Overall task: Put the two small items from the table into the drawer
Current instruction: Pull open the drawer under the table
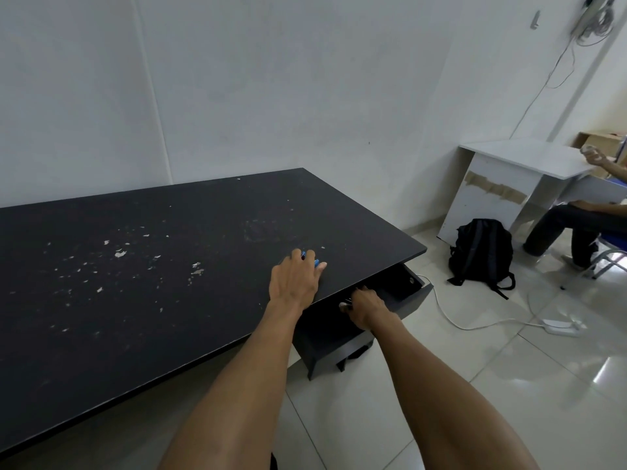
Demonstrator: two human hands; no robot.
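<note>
My left hand (296, 279) lies on the black table (135, 266) near its right front edge. Its fingers curl over a small blue item (310, 257), most of which is hidden under them. The dark drawer (400, 293) under the table's right end stands pulled out. My right hand (364, 308) reaches into the drawer with its fingers closed around a small silvery item (345, 305), which only partly shows.
The table top is worn, with pale chipped spots at the left and middle. A black backpack (481, 252) stands on the tiled floor to the right, with a white cable and adapter (559, 325) nearby. A seated person (583, 228) and a white desk (515, 164) are at far right.
</note>
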